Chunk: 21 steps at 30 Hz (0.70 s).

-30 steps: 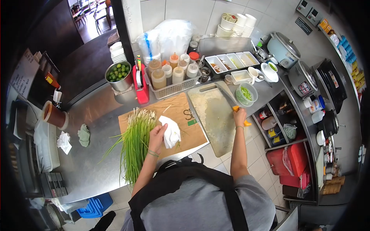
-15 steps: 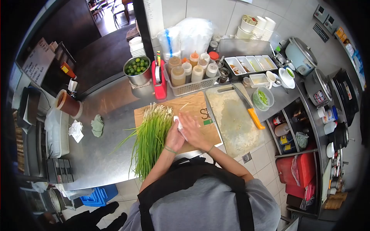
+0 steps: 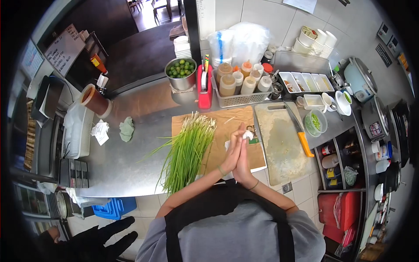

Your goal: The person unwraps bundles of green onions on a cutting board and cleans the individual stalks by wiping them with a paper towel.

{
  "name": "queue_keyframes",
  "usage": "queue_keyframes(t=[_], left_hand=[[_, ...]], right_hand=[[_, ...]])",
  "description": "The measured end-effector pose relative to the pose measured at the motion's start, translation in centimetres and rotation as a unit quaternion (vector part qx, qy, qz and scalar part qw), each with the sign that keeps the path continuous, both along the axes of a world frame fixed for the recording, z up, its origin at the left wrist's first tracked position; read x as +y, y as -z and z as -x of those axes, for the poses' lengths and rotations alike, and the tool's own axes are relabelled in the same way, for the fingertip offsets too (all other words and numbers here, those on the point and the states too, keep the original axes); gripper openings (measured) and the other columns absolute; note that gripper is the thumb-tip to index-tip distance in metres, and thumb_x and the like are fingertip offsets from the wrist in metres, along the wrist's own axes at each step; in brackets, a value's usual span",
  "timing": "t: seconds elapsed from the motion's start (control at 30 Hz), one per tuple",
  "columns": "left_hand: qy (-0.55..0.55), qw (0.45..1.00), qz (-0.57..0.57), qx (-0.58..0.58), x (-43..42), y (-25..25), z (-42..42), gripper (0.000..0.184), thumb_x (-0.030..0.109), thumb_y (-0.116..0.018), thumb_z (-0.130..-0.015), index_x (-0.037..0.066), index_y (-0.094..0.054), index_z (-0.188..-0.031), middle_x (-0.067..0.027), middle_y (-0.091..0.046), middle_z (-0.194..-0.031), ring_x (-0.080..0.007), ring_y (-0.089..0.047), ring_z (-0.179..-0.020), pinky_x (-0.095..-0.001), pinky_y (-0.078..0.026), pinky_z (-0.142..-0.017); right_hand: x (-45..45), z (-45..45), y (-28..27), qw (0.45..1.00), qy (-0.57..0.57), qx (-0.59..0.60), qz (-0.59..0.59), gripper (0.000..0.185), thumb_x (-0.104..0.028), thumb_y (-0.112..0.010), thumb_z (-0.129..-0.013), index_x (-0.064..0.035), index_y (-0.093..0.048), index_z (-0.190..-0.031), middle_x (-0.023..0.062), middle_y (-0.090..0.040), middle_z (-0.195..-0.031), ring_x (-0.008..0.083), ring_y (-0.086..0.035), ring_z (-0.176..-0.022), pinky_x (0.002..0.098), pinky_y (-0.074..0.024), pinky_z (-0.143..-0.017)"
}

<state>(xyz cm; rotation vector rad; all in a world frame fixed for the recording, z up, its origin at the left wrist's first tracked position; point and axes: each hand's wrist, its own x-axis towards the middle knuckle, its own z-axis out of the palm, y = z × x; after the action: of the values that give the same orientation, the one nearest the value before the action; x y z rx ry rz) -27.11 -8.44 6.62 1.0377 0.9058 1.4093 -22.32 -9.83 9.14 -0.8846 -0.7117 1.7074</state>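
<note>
My left hand (image 3: 231, 153) and my right hand (image 3: 243, 162) are pressed palm to palm, fingers stretched out and pointing away from me. A crumpled white tissue (image 3: 248, 135) is pinched between them and pokes out by the fingertips; the rest of it is hidden. Below the hands lies a sheet of brown paper (image 3: 220, 150) with dark print and a green patch. To the left, a bunch of spring onions (image 3: 188, 150) rests partly on that paper, white root ends pointing away. On the right, an orange-handled knife (image 3: 301, 135) lies across a worn cutting board (image 3: 279, 150).
Behind the paper stand a pot of green limes (image 3: 181, 72), a red tape dispenser (image 3: 204, 91) and a basket (image 3: 240, 100) of sauce bottles. A tub of chopped greens (image 3: 315, 123) is at the right. A green cloth (image 3: 126, 129) lies left. Another person's dark-clothed legs (image 3: 109, 236) show lower left.
My hands have shifted from rubbing over the paper to an upright palm-to-palm press, with the tissue still between them. The whole view has swung, so the counter appears further right.
</note>
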Motion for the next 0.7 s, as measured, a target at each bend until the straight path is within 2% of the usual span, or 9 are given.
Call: queue_keyframes(t=[0.13,0.17,0.27,0.3,0.4,0.47,0.53,0.6,0.7], left_hand=[[0.001,0.993,0.059,0.1,-0.3,7.5,-2.5,0.052,0.031,-0.035,-0.094,-0.001,-0.024,-0.134,-0.0161,-0.027,-0.138,-0.0248,-0.028,-0.127,-0.0316,-0.025,-0.103],[0.054,0.967,-0.07,0.239,-0.4,6.2,-1.4,0.06,0.031,-0.041,-0.092,-0.003,-0.017,-0.136,-0.0178,-0.017,-0.142,-0.0258,-0.019,-0.131,-0.0329,-0.02,-0.105],[0.2,0.953,-0.089,0.208,-1.7,1.6,0.4,0.063,0.027,-0.048,-0.089,-0.005,-0.019,-0.134,-0.0192,-0.02,-0.141,-0.0261,-0.019,-0.131,-0.033,-0.019,-0.106],[0.195,0.947,-0.117,0.226,-2.2,0.5,1.4,0.052,0.022,-0.052,-0.088,-0.002,-0.033,-0.13,-0.0184,-0.041,-0.129,-0.0257,-0.039,-0.12,-0.0322,-0.032,-0.099],[0.236,0.955,0.057,0.168,-2.6,0.0,6.5,0.031,0.016,-0.056,-0.085,0.002,-0.054,-0.113,-0.0125,-0.06,-0.105,-0.0198,-0.056,-0.098,-0.0297,-0.044,-0.083],[-0.012,0.95,-0.012,0.311,-1.7,1.0,10.9,0.015,0.012,-0.058,-0.082,0.005,-0.064,-0.094,-0.0087,-0.064,-0.087,-0.0159,-0.06,-0.078,-0.0282,-0.047,-0.07],[-0.21,0.879,-0.031,0.427,0.1,3.7,16.0,0.011,0.007,-0.058,-0.079,0.007,-0.065,-0.087,-0.0114,-0.061,-0.083,-0.0248,-0.058,-0.076,-0.0296,-0.046,-0.07],[-0.269,0.74,0.056,0.614,2.0,8.5,21.1,0.012,0.016,-0.062,-0.077,0.008,-0.065,-0.085,-0.0098,-0.059,-0.082,-0.0282,-0.055,-0.083,-0.0352,-0.044,-0.076],[-0.25,0.68,0.185,0.663,2.7,9.4,22.1,0.029,0.034,-0.064,-0.074,0.01,-0.062,-0.091,-0.0083,-0.056,-0.08,-0.0298,-0.052,-0.088,-0.0406,-0.041,-0.08]], right_hand=[[2.3,-2.0,3.4,0.997,0.056,-0.001,0.057,0.053,-0.037,-0.041,-0.092,-0.0164,-0.021,-0.136,0.0026,-0.042,-0.118,0.0118,-0.044,-0.096,0.0281,-0.0365,-0.086],[2.4,-2.0,2.8,0.99,0.138,0.009,0.035,0.044,-0.032,-0.048,-0.09,-0.0114,-0.035,-0.128,-0.0011,-0.047,-0.1,0.0083,-0.042,-0.08,0.0264,-0.0392,-0.075],[4.7,-5.7,5.2,0.985,0.114,-0.056,0.12,0.041,-0.032,-0.046,-0.091,-0.0052,-0.043,-0.121,0.0015,-0.05,-0.103,0.0102,-0.046,-0.087,0.027,-0.0389,-0.079],[5.2,-6.5,5.2,0.984,0.123,-0.071,0.108,0.041,-0.032,-0.046,-0.091,-0.003,-0.045,-0.12,0.0031,-0.051,-0.105,0.0112,-0.047,-0.091,0.0272,-0.0382,-0.081],[5.4,-7.1,3.4,0.974,0.198,-0.083,-0.07,0.042,-0.031,-0.045,-0.091,0.0007,-0.047,-0.118,0.0078,-0.053,-0.112,0.0139,-0.049,-0.102,0.028,-0.0367,-0.089],[4.8,-7.3,0.9,0.965,0.203,-0.094,-0.136,0.036,-0.03,-0.046,-0.091,-0.0016,-0.05,-0.111,0.0062,-0.056,-0.107,0.0142,-0.053,-0.098,0.0286,-0.0402,-0.086],[5.0,-9.2,3.0,0.983,0.161,-0.076,-0.049,0.036,-0.03,-0.045,-0.091,-0.0007,-0.05,-0.112,0.0063,-0.055,-0.11,0.014,-0.053,-0.099,0.0276,-0.0388,-0.088],[4.5,-9.7,3.9,0.988,0.142,-0.063,-0.002,0.035,-0.029,-0.045,-0.092,-0.0004,-0.05,-0.112,0.0063,-0.055,-0.111,0.0141,-0.053,-0.099,0.0274,-0.0384,-0.088],[3.7,-9.3,4.1,0.99,0.135,-0.049,0.011,0.035,-0.028,-0.046,-0.091,-0.001,-0.048,-0.114,0.0065,-0.054,-0.112,0.0156,-0.052,-0.101,0.0292,-0.039,-0.089]])
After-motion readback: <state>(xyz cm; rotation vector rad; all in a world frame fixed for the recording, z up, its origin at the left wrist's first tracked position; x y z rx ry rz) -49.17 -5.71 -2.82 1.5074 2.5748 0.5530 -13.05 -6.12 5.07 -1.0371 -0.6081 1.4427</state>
